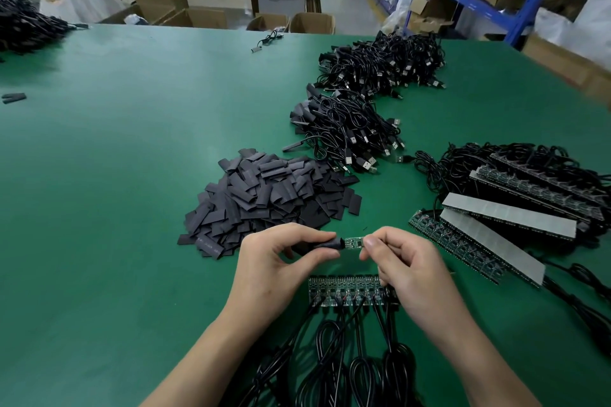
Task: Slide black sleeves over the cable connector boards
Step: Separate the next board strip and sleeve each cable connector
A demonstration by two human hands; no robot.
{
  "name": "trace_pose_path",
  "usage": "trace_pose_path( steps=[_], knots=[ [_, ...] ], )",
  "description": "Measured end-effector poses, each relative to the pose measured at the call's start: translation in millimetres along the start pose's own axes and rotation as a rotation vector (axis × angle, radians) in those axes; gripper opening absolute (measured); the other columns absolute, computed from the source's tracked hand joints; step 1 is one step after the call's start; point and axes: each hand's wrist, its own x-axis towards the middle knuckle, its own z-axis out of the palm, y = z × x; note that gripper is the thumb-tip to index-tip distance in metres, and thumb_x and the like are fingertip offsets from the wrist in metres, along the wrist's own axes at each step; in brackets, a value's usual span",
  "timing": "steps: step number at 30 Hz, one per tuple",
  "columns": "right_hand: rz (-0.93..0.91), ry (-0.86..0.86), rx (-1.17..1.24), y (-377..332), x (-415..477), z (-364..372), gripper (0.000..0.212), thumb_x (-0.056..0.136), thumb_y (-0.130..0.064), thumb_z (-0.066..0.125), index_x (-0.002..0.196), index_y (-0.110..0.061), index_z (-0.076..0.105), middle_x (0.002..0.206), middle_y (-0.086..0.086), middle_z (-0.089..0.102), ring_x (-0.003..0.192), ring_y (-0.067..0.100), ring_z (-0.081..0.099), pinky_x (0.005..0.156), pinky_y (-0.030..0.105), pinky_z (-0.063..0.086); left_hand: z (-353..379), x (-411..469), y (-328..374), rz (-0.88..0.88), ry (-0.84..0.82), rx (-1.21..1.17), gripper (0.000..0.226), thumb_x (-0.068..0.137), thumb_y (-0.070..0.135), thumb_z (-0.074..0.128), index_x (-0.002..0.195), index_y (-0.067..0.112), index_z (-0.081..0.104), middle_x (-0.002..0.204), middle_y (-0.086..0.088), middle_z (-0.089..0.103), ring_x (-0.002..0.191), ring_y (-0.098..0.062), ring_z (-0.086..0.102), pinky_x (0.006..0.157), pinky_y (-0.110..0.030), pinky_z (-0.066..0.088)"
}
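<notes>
Black sleeve is being pinched by the left grip, its open mouth just taking in one end of the connector board, whose other end the right grip is pinching. Sleeving is only starting, I judge; next the sleeve needs pushing rightward along the board, kept straight. Both are hovering above the table, just this side of the sleeve pile.

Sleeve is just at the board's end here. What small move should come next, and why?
Probably the left hand should push the black sleeve rightward along the board. The sleeve's mouth covers only the board's left end, and most of the board shows bare between the hands. The right hand pinches the far end, steadying it.
</notes>
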Motion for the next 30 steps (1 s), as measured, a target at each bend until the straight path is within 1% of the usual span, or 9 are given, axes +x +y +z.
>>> trace_pose_path(
  steps=[4,8,11,17,20,23,26,28,30],
  knots=[
    [0.012,0.021,0.049,0.9,0.5,0.0,0.041,0.091,-0.059,0.053,0.081,-0.023,0.069,0.051,-0.012,0.036,0.050,0.010,0.034,0.057,0.040,0.037,-0.2,-0.5,0.7,-0.015,0.002,0.009,0.017,0.078,0.031,0.085,0.095,0.029,0.082,0.091,0.023,0.077,0.083,-0.001,0.072,0.070,-0.005,0.044],
    [0.003,0.017,0.004,1.1,0.3,0.0,0.042,0.091,-0.059,0.052,0.082,-0.022,0.070,0.050,-0.012,0.036,0.051,0.010,0.033,0.058,0.036,0.036,-0.9,-0.4,1.7,-0.012,-0.017,0.016,0.018,0.078,0.031,0.085,0.096,0.028,0.082,0.092,0.022,0.077,0.084,-0.002,0.072,0.071,-0.006,0.045],
    [0.005,0.009,-0.012,0.9,0.3,-0.6,0.043,0.090,-0.060,0.052,0.082,-0.022,0.071,0.050,-0.012,0.037,0.052,0.009,0.035,0.058,0.035,0.036,-0.8,-0.4,2.5,-0.040,-0.027,0.019,0.020,0.077,0.036,0.083,0.096,0.028,0.083,0.091,0.022,0.077,0.084,-0.002,0.073,0.071,-0.006,0.045],
    [0.005,0.023,-0.030,1.7,0.6,0.0,0.042,0.088,-0.061,0.052,0.082,-0.024,0.072,0.051,-0.011,0.040,0.053,0.012,0.038,0.055,0.034,0.034,-1.0,-0.6,2.9,-0.077,-0.060,0.058,0.021,0.076,0.040,0.083,0.095,0.030,0.083,0.090,0.023,0.077,0.084,-0.003,0.073,0.068,-0.007,0.044],
    [0.007,0.036,-0.047,2.2,0.3,-0.3,0.041,0.088,-0.061,0.052,0.081,-0.025,0.071,0.050,-0.010,0.040,0.051,0.011,0.036,0.052,0.031,0.031,-2.2,-0.7,3.9,-0.050,-0.063,0.083,0.021,0.077,0.038,0.083,0.096,0.028,0.083,0.091,0.023,0.077,0.085,-0.001,0.072,0.070,-0.007,0.045],
    [0.001,0.037,-0.065,2.4,0.2,0.0,0.036,0.092,-0.055,0.055,0.079,-0.026,0.071,0.049,-0.010,0.040,0.049,0.008,0.034,0.049,0.024,0.028,-2.7,-1.6,5.1,-0.004,-0.059,0.109,0.021,0.078,0.034,0.085,0.098,0.025,0.083,0.092,0.023,0.076,0.087,0.003,0.071,0.073,-0.005,0.044],
    [0.001,0.023,-0.079,3.5,0.1,0.2,0.031,0.096,-0.048,0.058,0.079,-0.026,0.072,0.049,-0.011,0.040,0.046,0.005,0.031,0.047,0.020,0.026,-2.4,-2.4,4.4,0.037,-0.062,0.187,0.020,0.080,0.036,0.084,0.098,0.027,0.083,0.092,0.024,0.075,0.087,0.006,0.070,0.074,-0.004,0.043],
    [0.004,0.011,-0.085,4.6,-0.3,0.3,0.028,0.102,-0.040,0.061,0.080,-0.026,0.073,0.048,-0.011,0.039,0.045,0.004,0.030,0.047,0.019,0.025,-2.5,-2.7,2.8,0.075,-0.058,0.259,0.019,0.081,0.039,0.084,0.098,0.029,0.082,0.093,0.025,0.074,0.087,0.009,0.069,0.075,-0.008,0.048],
    [0.012,0.002,-0.086,5.5,-0.7,0.8,0.027,0.103,-0.037,0.061,0.081,-0.028,0.074,0.048,-0.011,0.040,0.045,0.004,0.030,0.047,0.017,0.025,-2.8,-2.9,1.4,0.102,-0.041,0.306,0.019,0.082,0.042,0.082,0.098,0.031,0.082,0.094,0.025,0.074,0.087,0.009,0.068,0.076,-0.010,0.051]
  ],
)
